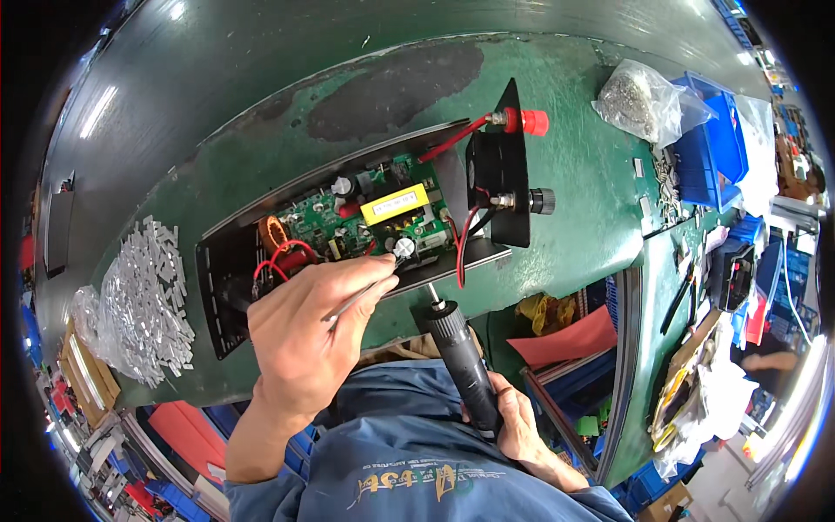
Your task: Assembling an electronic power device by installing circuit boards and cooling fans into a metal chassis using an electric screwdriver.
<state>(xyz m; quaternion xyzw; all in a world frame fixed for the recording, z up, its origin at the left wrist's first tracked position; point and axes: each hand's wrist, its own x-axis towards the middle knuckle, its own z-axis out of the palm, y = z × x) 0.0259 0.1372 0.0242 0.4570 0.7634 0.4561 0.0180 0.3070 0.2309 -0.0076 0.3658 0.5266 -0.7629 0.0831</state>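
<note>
A green circuit board (300, 213) lies in an open black metal case (228, 300), with a yellow-wrapped transformer (394, 204) on it. My left hand (309, 326) is closed in a pinch on a thin metal tool (358, 302), its fingertips beside a round capacitor (404, 249) at the board's near edge. The tool's exact kind cannot be made out. My right hand (517, 422) is wrapped round the lower part of a black electric screwdriver (461, 361). The screwdriver's bit points up at the case's near side wall; whether it touches a screw is unclear.
A black end panel (499, 165) with a red terminal (533, 122) and a black terminal (543, 201) stands at the case's right, joined by wires. Many small metal pieces (150, 300) lie at left. A bag of small parts (639, 100) and a blue bin (715, 143) sit at right.
</note>
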